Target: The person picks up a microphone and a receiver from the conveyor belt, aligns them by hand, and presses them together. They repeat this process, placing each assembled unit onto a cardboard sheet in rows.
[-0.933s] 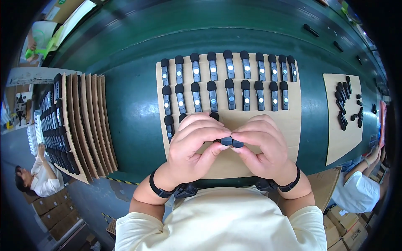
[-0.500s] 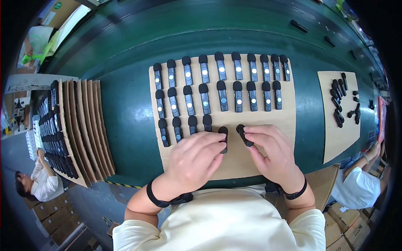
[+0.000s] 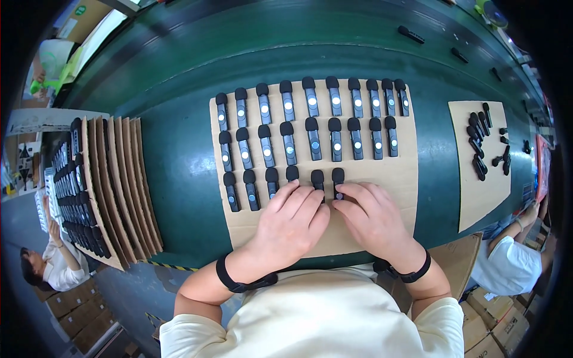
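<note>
On a cardboard sheet point(image 3: 358, 244) in front of me, small black wireless microphones with foam tops lie in rows, most with a round light on the body. In the lowest row, my left hand point(image 3: 292, 224) has its fingers closed around the lower body of one microphone point(image 3: 317, 176), whose foam top points away from me. Beside it, my right hand point(image 3: 373, 218) pinches another microphone point(image 3: 338, 175) low on its body. The two microphones are nearly parallel, with a narrow gap between them. My fingers hide much of both bodies.
Cardboard sheets point(image 3: 122, 191) stand stacked on edge at left, with microphones point(image 3: 77, 197) on the outermost. Another cardboard piece point(image 3: 483, 203) at right carries loose microphones point(image 3: 477, 143). More lie on the green surface point(image 3: 185, 137) at far right. One person point(image 3: 59, 259) is at left, another point(image 3: 510, 265) at right.
My right hand has moved left, bringing its tilted microphone nearly straight beside the left one. Both microphones now line up with the lowest row. Microphones at far right have shifted slightly left.
</note>
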